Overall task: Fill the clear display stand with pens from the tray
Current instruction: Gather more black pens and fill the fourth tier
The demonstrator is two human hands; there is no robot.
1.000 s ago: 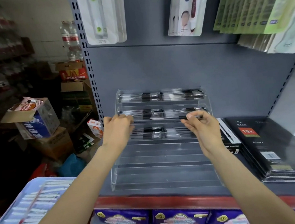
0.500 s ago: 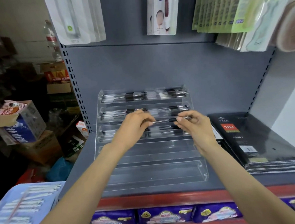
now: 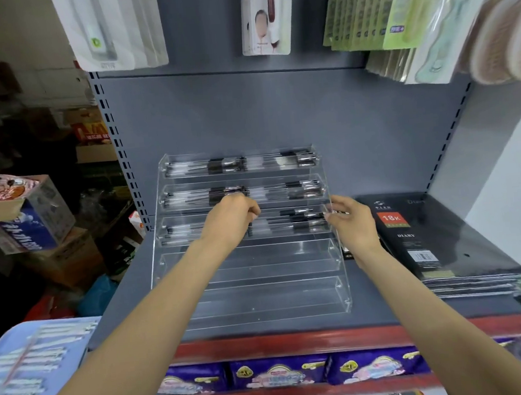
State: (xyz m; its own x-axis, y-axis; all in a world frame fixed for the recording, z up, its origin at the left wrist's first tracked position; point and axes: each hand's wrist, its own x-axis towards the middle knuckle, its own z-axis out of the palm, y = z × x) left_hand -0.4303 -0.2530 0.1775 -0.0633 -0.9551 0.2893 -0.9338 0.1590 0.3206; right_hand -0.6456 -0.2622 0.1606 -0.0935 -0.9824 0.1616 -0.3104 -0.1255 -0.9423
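The clear display stand [image 3: 255, 295] sits on the grey shelf, its upper three tiers filled with black-and-clear pens [image 3: 228, 165] and its lower two bare. My left hand [image 3: 230, 222] hovers over the third tier with curled fingers pinching the left end of one pen [image 3: 295, 211]. My right hand [image 3: 351, 221] is at the stand's right wall, its fingertips pinching the pen's right end. At the bottom left, blurred, is the light blue tray [image 3: 19, 335] with several white pens in rows.
A stack of black diaries [image 3: 430, 239] lies right of the stand. Packaged goods [image 3: 263, 14] hang on the grey back panel above. Purple packets [image 3: 277, 373] fill the shelf below the red edge. Cardboard boxes [image 3: 31, 217] crowd the floor on the left.
Both hands came in from the second tier, took one pen between them and brought it down to the third tier. The view shifted a little.
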